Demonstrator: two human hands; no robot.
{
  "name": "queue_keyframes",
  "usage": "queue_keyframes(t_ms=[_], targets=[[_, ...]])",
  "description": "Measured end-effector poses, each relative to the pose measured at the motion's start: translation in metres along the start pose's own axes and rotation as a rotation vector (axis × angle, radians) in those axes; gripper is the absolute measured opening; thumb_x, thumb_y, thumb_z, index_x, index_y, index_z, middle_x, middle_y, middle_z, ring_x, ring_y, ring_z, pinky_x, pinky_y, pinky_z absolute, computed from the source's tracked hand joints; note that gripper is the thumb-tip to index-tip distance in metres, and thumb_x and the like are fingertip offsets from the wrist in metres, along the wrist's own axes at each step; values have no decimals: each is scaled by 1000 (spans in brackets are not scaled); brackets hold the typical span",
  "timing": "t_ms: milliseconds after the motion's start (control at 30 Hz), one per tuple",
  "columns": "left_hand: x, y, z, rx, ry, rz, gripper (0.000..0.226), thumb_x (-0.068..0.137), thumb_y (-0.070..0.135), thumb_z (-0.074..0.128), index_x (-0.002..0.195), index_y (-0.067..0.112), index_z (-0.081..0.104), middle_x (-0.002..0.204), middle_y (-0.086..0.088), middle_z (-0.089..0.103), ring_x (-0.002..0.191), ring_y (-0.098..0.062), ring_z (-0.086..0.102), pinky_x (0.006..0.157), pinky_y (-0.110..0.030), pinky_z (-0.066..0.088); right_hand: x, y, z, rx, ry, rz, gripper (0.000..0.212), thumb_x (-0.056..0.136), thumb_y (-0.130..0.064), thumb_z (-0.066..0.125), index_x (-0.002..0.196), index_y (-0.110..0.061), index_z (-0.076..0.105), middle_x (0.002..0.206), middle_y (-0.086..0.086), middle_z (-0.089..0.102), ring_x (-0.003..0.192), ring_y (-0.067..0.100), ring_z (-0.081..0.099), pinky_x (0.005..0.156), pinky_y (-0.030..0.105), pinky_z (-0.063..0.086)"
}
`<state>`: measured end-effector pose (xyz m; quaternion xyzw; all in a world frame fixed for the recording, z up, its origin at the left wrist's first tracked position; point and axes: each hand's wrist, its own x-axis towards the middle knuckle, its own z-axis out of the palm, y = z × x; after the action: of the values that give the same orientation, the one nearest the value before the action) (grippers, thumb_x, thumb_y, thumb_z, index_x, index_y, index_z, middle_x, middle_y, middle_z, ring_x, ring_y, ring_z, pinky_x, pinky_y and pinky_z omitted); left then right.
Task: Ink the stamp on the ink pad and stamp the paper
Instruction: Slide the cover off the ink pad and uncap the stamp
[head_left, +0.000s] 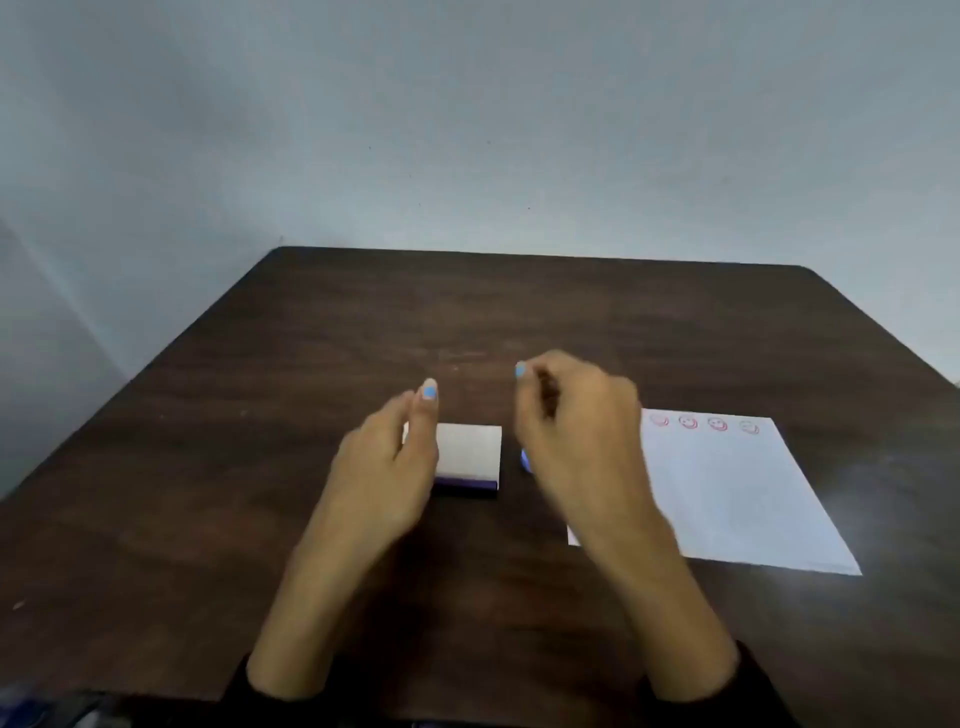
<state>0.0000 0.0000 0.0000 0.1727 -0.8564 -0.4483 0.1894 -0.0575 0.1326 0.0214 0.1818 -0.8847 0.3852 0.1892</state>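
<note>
The ink pad (469, 448), a small box with a white lid and purple base, lies shut on the dark table (519, 312). My left hand (387, 467) hovers at its left edge with fingers loosely apart, covering that side. My right hand (576, 441) is just right of the pad, fingers curled and thumb raised. A small blue piece, likely the stamp (525, 460), peeks out under its left edge; whether the hand grips it is unclear. The white paper (727, 493) lies to the right, with several red smiley prints along its far edge.
A grey wall stands behind the table's far edge. Dark sleeves cover both wrists at the bottom of the view. Some blurred dark objects sit at the bottom left corner.
</note>
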Motion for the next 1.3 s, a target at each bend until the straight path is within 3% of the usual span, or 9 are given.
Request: queue_keyframes(t_ms=[133, 267, 467, 667, 833, 967, 1033, 1133, 1300], targets=[[-13, -14, 10, 66, -34, -35, 45, 93, 47, 28, 102, 18, 60, 104, 4, 63, 97, -14, 53, 82, -29, 36, -26, 3, 26, -135, -164, 56, 23, 93, -28, 44, 89, -15, 62, 86, 7, 68, 79, 26, 61, 60, 29, 36], [-14, -21, 15, 37, -7, -58, 41, 95, 42, 29, 108, 16, 58, 108, 13, 54, 97, -5, 45, 80, -22, 29, -35, 9, 40, -216, -226, 105, 19, 94, -21, 43, 98, -10, 58, 100, 8, 63, 88, 25, 60, 63, 29, 37], [-16, -21, 17, -12, 2, -54, 36, 96, 40, 29, 102, 19, 57, 86, 19, 52, 79, 1, 48, 67, -18, 33, -34, 9, 46, -181, -218, 105, 25, 93, -21, 46, 114, -12, 57, 106, 8, 64, 93, 23, 61, 68, 28, 44], [-17, -25, 16, -23, -13, -67, 40, 96, 41, 27, 100, 19, 60, 98, 10, 60, 98, -9, 50, 80, -23, 33, -36, 12, 53, -179, -158, 77, 25, 94, -25, 44, 111, -13, 59, 100, 7, 66, 87, 21, 62, 65, 27, 42], [-17, -23, 14, -71, 13, -88, 32, 95, 40, 32, 69, 36, 50, 63, 25, 55, 70, 26, 47, 62, 4, 33, -37, 12, 52, -162, -148, 54, 29, 95, -30, 44, 114, -14, 58, 101, 7, 68, 88, 19, 63, 67, 25, 43], [-20, -25, 12, -134, 60, -97, 32, 95, 45, 29, 81, 37, 57, 75, 30, 56, 86, 10, 50, 73, -9, 35, -37, 10, 49, -156, -128, 25, 31, 95, -32, 44, 115, -14, 59, 103, 7, 69, 90, 20, 64, 67, 23, 39], [-22, -26, 10, -187, 107, -114, 34, 94, 47, 30, 108, 37, 59, 100, 30, 57, 107, -1, 49, 91, -21, 37, -38, 6, 49, -146, -96, -2, 30, 94, -32, 45, 112, -13, 60, 99, 7, 70, 87, 20, 63, 65, 22, 34], [-20, -25, 2, -195, 150, -134, 49, 94, 48, 29, 135, 26, 42, 138, 5, 46, 130, -15, 36, 110, -38, 30, -37, -3, 48, -104, -43, -54, 28, 93, -30, 48, 107, -11, 63, 95, 8, 70, 83, 21, 63, 63, 22, 33], [-17, -24, -19, -212, 226, -92, 42, 95, 45, 30, 124, 24, 52, 118, 6, 54, 114, -13, 47, 100, -35, 37, -29, -23, 60, -42, -100, -131, 29, 92, -27, 48, 113, -10, 58, 103, 9, 68, 93, 25, 62, 72, 30, 43]])
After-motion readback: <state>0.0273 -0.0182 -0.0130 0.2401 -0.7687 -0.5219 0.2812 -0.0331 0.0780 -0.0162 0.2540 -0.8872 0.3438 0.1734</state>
